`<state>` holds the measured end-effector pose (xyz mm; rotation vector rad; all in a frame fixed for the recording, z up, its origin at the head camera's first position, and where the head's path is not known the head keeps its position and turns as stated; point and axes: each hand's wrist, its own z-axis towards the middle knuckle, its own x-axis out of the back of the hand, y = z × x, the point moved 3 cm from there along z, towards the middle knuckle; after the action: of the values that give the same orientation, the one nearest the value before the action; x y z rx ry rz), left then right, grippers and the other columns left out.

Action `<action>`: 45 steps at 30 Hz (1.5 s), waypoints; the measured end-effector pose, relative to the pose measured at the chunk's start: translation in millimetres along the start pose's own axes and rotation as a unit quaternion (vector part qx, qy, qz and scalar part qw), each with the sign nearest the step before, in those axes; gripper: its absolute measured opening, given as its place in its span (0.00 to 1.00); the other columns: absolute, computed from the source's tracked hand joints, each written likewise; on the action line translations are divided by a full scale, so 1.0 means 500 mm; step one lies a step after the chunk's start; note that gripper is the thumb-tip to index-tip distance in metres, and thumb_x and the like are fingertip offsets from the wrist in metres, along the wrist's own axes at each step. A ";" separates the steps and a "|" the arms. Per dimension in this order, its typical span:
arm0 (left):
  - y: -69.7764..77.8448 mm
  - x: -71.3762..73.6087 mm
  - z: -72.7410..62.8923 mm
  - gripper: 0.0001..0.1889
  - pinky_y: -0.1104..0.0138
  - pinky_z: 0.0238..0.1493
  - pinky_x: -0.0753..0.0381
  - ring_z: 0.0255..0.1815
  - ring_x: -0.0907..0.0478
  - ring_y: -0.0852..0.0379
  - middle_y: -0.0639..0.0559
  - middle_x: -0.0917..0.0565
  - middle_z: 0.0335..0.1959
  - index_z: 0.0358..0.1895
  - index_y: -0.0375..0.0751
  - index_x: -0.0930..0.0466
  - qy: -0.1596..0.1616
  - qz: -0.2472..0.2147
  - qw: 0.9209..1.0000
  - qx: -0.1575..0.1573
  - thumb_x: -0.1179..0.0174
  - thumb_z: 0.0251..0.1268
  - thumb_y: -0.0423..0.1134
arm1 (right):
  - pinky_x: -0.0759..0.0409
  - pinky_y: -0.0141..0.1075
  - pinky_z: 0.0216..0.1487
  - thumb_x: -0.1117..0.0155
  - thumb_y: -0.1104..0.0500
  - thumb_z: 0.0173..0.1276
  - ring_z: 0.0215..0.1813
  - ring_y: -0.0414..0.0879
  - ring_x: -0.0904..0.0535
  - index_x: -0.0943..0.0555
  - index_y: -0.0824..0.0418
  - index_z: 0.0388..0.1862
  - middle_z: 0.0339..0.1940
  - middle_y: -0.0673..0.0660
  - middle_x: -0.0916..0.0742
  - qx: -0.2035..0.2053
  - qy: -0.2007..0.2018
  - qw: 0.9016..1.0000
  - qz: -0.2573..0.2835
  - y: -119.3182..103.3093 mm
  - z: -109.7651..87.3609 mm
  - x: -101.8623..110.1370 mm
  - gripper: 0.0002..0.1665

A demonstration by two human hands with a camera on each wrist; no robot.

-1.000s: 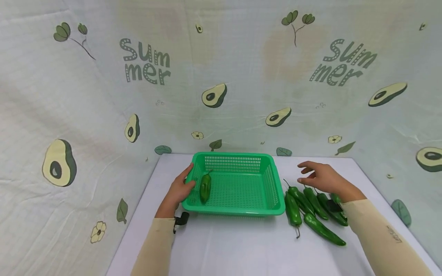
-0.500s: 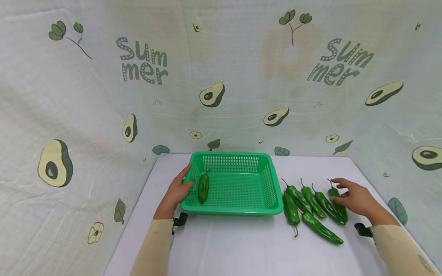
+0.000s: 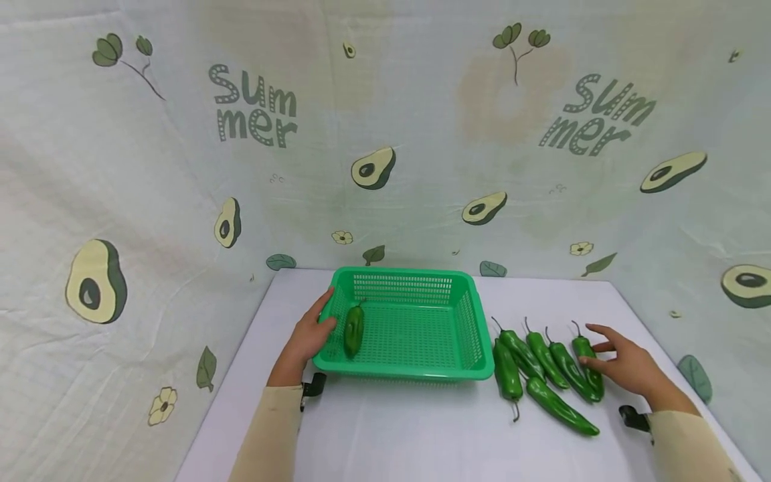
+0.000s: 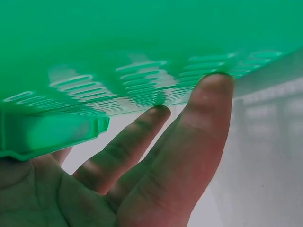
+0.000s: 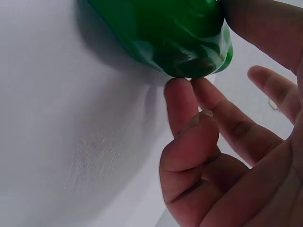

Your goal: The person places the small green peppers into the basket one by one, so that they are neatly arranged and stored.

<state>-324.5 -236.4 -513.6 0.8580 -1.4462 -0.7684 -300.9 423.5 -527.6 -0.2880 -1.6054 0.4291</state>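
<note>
My left hand (image 3: 308, 336) grips the left side of a green plastic basket (image 3: 403, 373); its thumb lies over the rim. In the left wrist view, fingertips touch the slotted outer wall of the basket (image 4: 142, 33). One green chili pepper (image 3: 354, 331) lies inside, near the left end. On the right, my right hand (image 3: 629, 365) pinches the rightmost green chili pepper (image 3: 583, 347) of a loose group on the table. The right wrist view has the thumb on one side of this pepper (image 5: 165, 33) and fingertips against the other.
Several other green chili peppers lie between the basket and the right hand, including one slanted in front (image 3: 561, 407). All stands on a white-covered table (image 3: 434, 435). A printed cloth (image 3: 415, 120) hangs behind and along both sides.
My right hand has moved right and down from above the group to the rightmost chili pepper, which it now holds. The left hand stays on the basket.
</note>
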 end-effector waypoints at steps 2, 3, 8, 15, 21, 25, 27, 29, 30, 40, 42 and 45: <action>-0.001 -0.004 0.001 0.40 0.41 0.63 0.31 0.69 0.33 0.39 0.47 0.40 0.84 0.85 0.75 0.47 -0.001 -0.003 1.000 -0.003 0.48 0.73 0.44 | 0.25 0.71 0.50 0.29 0.35 0.70 0.59 0.82 0.24 0.41 0.68 0.82 0.57 0.77 0.16 -0.007 -0.004 1.000 0.000 0.006 -0.004 0.001 0.57; 0.000 -0.007 0.001 0.40 0.41 0.63 0.31 0.69 0.33 0.40 0.48 0.41 0.84 0.85 0.75 0.47 -0.002 -0.003 1.000 -0.003 0.48 0.73 0.44 | 0.27 0.72 0.51 0.30 0.34 0.70 0.60 0.84 0.27 0.41 0.68 0.82 0.57 0.77 0.16 -0.011 -0.006 1.000 0.001 0.009 -0.005 0.001 0.57; 0.003 -0.015 -0.004 0.39 0.40 0.64 0.31 0.68 0.33 0.40 0.48 0.40 0.84 0.84 0.76 0.46 0.000 -0.007 1.000 0.000 0.48 0.73 0.44 | 0.28 0.74 0.52 0.33 0.30 0.70 0.63 0.85 0.30 0.42 0.66 0.84 0.59 0.79 0.17 -0.031 -0.014 0.999 0.017 0.019 -0.012 -0.006 0.59; 0.004 -0.031 -0.006 0.39 0.39 0.66 0.33 0.72 0.35 0.41 0.49 0.41 0.84 0.84 0.76 0.46 -0.011 -0.016 1.000 0.000 0.48 0.73 0.43 | 0.29 0.75 0.52 0.34 0.28 0.69 0.62 0.85 0.30 0.41 0.67 0.83 0.61 0.82 0.20 -0.057 -0.008 0.998 0.015 0.024 -0.031 -0.011 0.61; 0.007 -0.028 -0.002 0.40 0.38 0.67 0.34 0.75 0.36 0.41 0.49 0.41 0.84 0.85 0.73 0.46 -0.007 -0.008 1.000 -0.011 0.48 0.72 0.43 | 0.27 0.73 0.51 0.35 0.26 0.69 0.61 0.84 0.28 0.37 0.67 0.81 0.61 0.82 0.20 -0.066 0.005 0.998 0.017 0.021 -0.036 -0.018 0.59; 0.006 -0.019 -0.001 0.39 0.39 0.67 0.34 0.74 0.37 0.41 0.49 0.41 0.85 0.85 0.72 0.47 -0.010 0.001 1.000 -0.006 0.48 0.72 0.44 | 0.25 0.70 0.49 0.35 0.26 0.68 0.59 0.82 0.26 0.34 0.66 0.80 0.60 0.82 0.19 -0.064 0.010 0.998 0.019 0.016 -0.032 -0.028 0.58; 0.005 -0.015 -0.001 0.40 0.40 0.65 0.32 0.73 0.36 0.40 0.48 0.41 0.85 0.85 0.72 0.47 -0.010 0.007 1.000 -0.005 0.48 0.72 0.44 | 0.24 0.69 0.47 0.34 0.26 0.68 0.58 0.82 0.25 0.34 0.65 0.80 0.59 0.81 0.19 -0.060 0.015 0.998 0.018 0.014 -0.028 -0.033 0.58; 0.006 -0.011 -0.001 0.40 0.41 0.63 0.31 0.70 0.34 0.40 0.48 0.41 0.84 0.85 0.72 0.47 -0.007 0.006 1.000 -0.005 0.48 0.72 0.44 | 0.23 0.68 0.47 0.35 0.26 0.68 0.58 0.81 0.24 0.33 0.64 0.80 0.59 0.81 0.18 -0.056 0.020 0.998 0.015 0.011 -0.023 -0.036 0.57; 0.006 -0.009 -0.001 0.40 0.42 0.62 0.31 0.69 0.34 0.39 0.48 0.41 0.84 0.85 0.72 0.47 -0.006 0.007 1.000 -0.005 0.48 0.72 0.44 | 0.23 0.68 0.47 0.35 0.26 0.68 0.58 0.80 0.24 0.33 0.64 0.80 0.58 0.80 0.18 -0.055 0.021 0.998 0.013 0.009 -0.021 -0.037 0.57; -0.005 -0.007 -0.008 0.40 0.45 0.60 0.30 0.66 0.33 0.39 0.49 0.42 0.85 0.85 0.73 0.48 -0.010 0.008 1.000 0.007 0.49 0.72 0.44 | 0.20 0.62 0.42 0.31 0.28 0.67 0.50 0.74 0.18 0.30 0.66 0.76 0.53 0.77 0.15 -0.054 -0.006 0.998 -0.008 -0.012 -0.015 -0.035 0.55; -0.002 -0.005 -0.006 0.40 0.44 0.60 0.30 0.66 0.33 0.39 0.49 0.42 0.84 0.85 0.73 0.47 -0.005 0.007 1.000 0.002 0.49 0.72 0.44 | 0.20 0.63 0.41 0.31 0.29 0.67 0.50 0.73 0.18 0.30 0.66 0.76 0.53 0.77 0.15 -0.049 -0.008 0.999 -0.011 -0.018 -0.010 -0.028 0.54; 0.003 -0.004 -0.001 0.40 0.43 0.61 0.31 0.66 0.34 0.39 0.49 0.41 0.84 0.85 0.74 0.47 0.002 0.002 1.000 -0.003 0.49 0.71 0.44 | 0.21 0.66 0.43 0.31 0.28 0.66 0.50 0.75 0.18 0.31 0.65 0.77 0.54 0.76 0.15 -0.046 -0.012 0.999 -0.019 -0.025 -0.002 -0.016 0.55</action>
<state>-324.1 -233.9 -513.5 0.8513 -1.4418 -0.7681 -298.5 409.1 -529.4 -0.3213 -1.6533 0.3309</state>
